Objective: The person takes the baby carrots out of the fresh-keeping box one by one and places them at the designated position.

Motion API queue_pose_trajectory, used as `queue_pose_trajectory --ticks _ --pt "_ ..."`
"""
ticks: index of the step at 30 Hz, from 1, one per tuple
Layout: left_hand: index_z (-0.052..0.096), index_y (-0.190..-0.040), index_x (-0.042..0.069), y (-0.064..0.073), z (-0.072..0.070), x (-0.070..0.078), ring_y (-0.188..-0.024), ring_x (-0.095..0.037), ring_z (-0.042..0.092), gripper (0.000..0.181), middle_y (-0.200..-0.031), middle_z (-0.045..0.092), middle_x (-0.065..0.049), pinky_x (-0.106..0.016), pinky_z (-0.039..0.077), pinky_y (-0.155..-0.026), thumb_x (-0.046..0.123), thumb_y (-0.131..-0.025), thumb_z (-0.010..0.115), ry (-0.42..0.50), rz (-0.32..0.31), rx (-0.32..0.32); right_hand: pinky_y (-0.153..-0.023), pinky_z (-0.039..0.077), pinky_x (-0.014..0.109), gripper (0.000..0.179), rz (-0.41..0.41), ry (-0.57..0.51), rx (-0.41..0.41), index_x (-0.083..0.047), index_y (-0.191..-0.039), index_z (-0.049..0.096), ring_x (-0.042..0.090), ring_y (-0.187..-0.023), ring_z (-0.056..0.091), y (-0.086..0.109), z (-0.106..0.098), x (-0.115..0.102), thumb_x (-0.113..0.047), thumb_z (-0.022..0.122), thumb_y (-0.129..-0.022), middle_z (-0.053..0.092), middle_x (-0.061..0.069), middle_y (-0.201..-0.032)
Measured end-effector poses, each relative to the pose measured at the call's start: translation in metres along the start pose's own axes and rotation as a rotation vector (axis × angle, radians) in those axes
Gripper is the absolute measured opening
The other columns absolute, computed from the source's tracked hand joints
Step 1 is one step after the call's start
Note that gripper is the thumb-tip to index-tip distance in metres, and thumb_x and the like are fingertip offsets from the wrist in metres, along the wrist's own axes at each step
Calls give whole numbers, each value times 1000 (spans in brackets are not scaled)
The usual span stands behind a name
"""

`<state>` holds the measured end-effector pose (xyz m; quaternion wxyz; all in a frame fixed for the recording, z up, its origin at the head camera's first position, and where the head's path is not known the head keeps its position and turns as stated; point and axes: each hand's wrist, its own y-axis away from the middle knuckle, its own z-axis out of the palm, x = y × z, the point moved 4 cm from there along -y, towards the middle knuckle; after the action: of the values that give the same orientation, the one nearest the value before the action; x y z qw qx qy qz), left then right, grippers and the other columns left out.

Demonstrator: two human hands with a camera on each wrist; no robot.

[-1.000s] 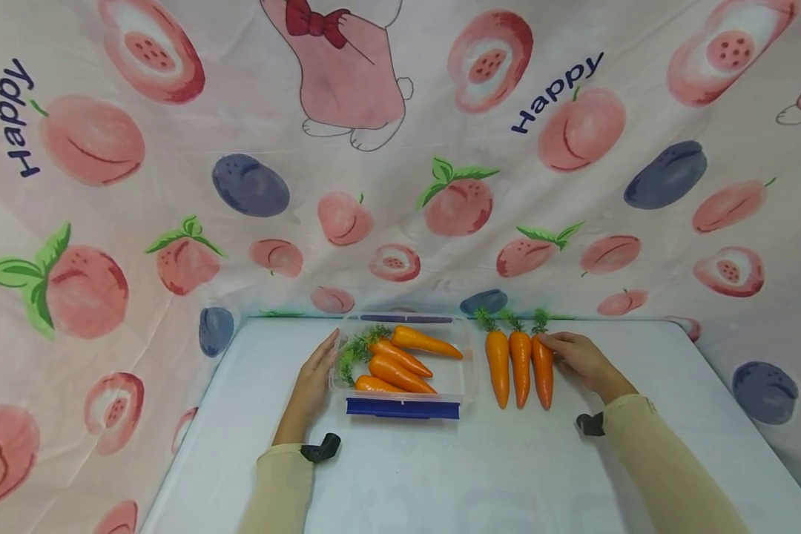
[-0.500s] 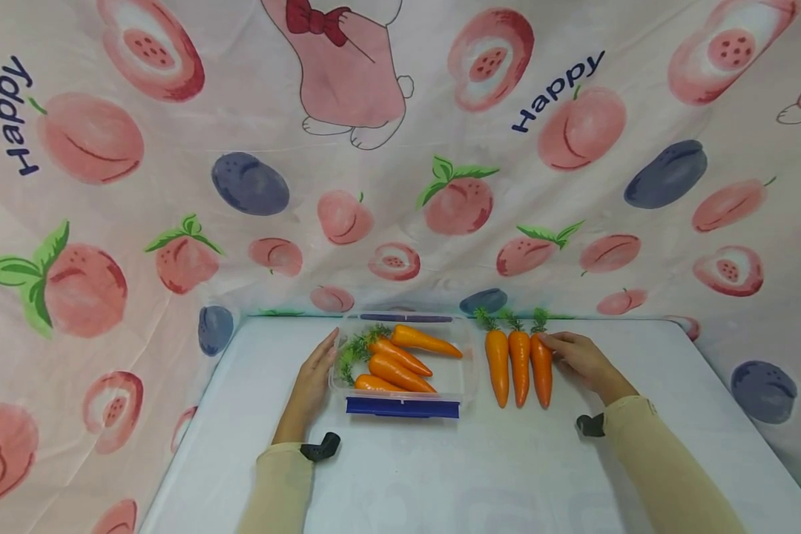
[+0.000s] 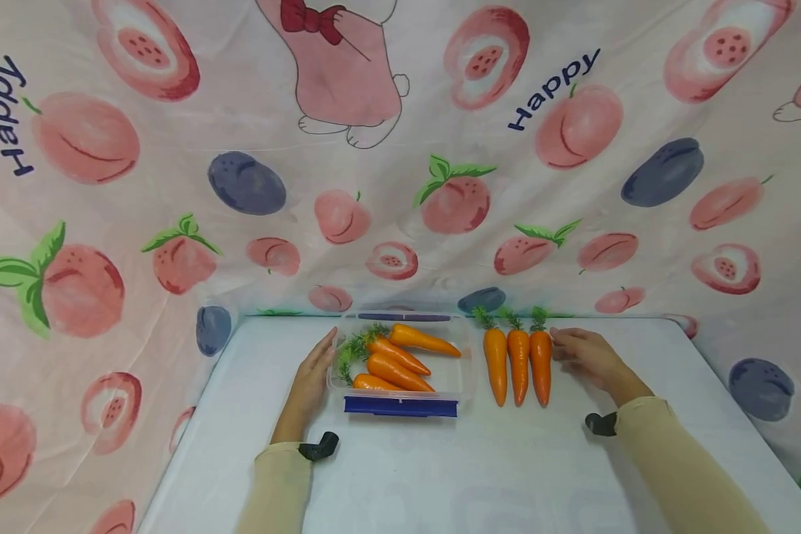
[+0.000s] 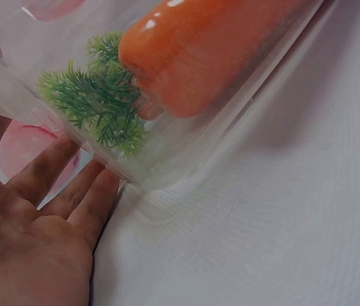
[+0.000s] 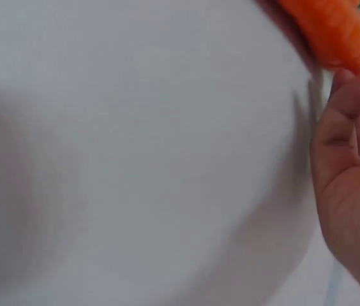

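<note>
A clear plastic box point(image 3: 469, 363) with a blue front flap point(image 3: 400, 406) holds several orange carrots point(image 3: 400, 372), their green tops toward its left side. My left hand point(image 3: 312, 382) rests its extended fingers against the box's left wall; the left wrist view shows the fingertips point(image 4: 103, 185) touching the plastic beside a carrot's leafy top point(image 4: 97, 95). Right of the box, three carrots lie in a row: the left one point(image 3: 496, 367), the middle one point(image 3: 519, 367) and the right one point(image 3: 541, 368). My right hand point(image 3: 590, 360) is just right of the last carrot, holding nothing, fingers loosely bent.
The box and carrots are near the back of a white table point(image 3: 454, 475). Behind it hangs a fruit-printed cloth point(image 3: 374, 178). Dark wrist cameras point(image 3: 319, 446) sit on both cuffs, over beige sleeves.
My right hand has let go of the rightmost carrot and drawn back slightly to the right. The left hand stays against the box, and the three carrots keep their row.
</note>
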<state>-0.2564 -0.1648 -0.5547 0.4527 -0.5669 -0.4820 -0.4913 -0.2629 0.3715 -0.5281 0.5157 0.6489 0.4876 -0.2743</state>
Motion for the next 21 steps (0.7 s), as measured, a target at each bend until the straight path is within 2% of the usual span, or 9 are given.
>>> queue_pose_trajectory --ticks 3,7,14,21 --pt "39 -159 26 0 0 0 -159 -26 19 49 -168 30 1 -51 12 -130 37 -111 41 -2 3 -2 -103 56 33 82 -6 -1 2 3 -154 35 31 -129 57 2 -1 -7 -57 53 -102 41 26 -156" --pt "38 -159 27 -1 -1 -2 -159 -24 19 50 -167 31 4 -50 12 -131 39 -110 41 -9 -4 0 -110 51 40 84 -29 5 -1 3 -155 34 39 -138 49 4 0 -16 -58 54 -101 39 26 -157" --pt "38 -159 30 -2 -1 -4 -159 -22 19 49 -167 30 7 -51 14 -130 40 -110 41 4 -19 -3 -110 51 44 81 -106 40 -34 3 -153 36 44 -140 47 8 5 -39 -54 57 -101 43 27 -155" --pt "37 -160 25 -2 0 -4 -159 -26 17 52 -169 28 1 -53 14 -130 41 -110 42 42 -7 -16 -116 42 56 86 -111 76 -63 1 -152 37 43 -139 48 12 18 -68 -59 62 -96 45 27 -153"
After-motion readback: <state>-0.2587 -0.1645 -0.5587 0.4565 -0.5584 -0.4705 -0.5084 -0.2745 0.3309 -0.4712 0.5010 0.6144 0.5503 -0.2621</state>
